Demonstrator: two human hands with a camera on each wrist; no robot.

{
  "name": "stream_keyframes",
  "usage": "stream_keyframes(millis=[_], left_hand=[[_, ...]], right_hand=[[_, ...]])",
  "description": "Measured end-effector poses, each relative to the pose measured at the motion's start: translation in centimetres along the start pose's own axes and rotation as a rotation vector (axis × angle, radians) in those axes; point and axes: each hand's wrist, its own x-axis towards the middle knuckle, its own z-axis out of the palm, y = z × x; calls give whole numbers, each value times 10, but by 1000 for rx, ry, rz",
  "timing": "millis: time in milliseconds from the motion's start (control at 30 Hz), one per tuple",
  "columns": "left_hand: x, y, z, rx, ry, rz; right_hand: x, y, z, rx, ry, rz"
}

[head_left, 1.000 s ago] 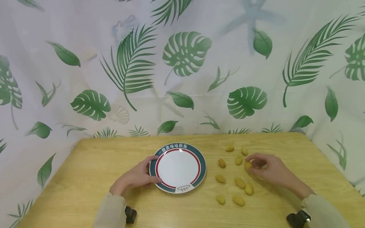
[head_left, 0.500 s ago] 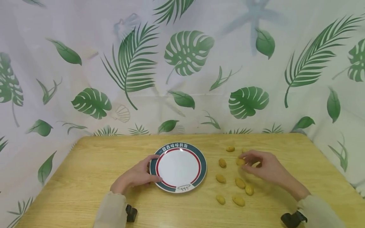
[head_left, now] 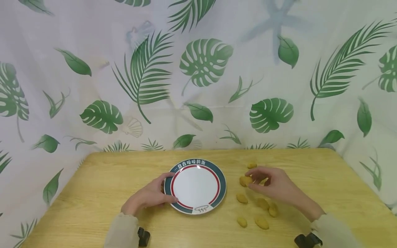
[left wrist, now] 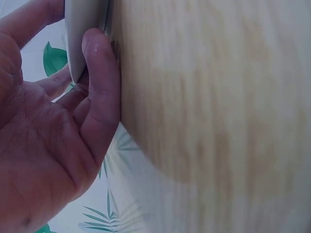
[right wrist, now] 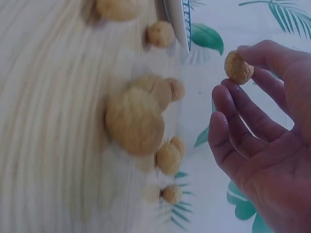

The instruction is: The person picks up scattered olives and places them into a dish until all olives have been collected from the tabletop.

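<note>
A round white plate (head_left: 195, 187) with a dark blue-green rim and a red ring rests on the wooden table, left of the middle. My left hand (head_left: 149, 197) grips its left edge, the thumb over the rim; in the left wrist view, other fingers reach under the plate (left wrist: 81, 34). To the right of the plate, my right hand (head_left: 276, 182) pinches a small wrinkled yellow-brown oval piece (right wrist: 238, 68) between thumb and fingertips. That piece is above the table in the right wrist view. Several like pieces lie on the table, among them one (head_left: 242, 198) nearest the plate.
The wooden table (head_left: 118, 168) reaches back to a pale curtain (head_left: 217, 100) printed with green leaves. Behind the right hand lies one oval piece (head_left: 252, 165). Two others (head_left: 263, 204) lie close together below it. Each wrist carries a small black camera (head_left: 144, 237).
My right hand has moved left toward the plate, carrying the pinched oval piece over the others. The left hand keeps its grip, and the plate stays where it was.
</note>
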Motion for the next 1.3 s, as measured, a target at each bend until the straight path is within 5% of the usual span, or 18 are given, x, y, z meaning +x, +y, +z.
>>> stream_keyframes(millis=[900, 1300], left_hand=[[0, 2, -3, -10, -1, -19], [1, 0, 2, -15, -8, -19]], right_hand=[[48, -28, 57, 116, -129, -46], [57, -43, 90, 133, -199, 1]])
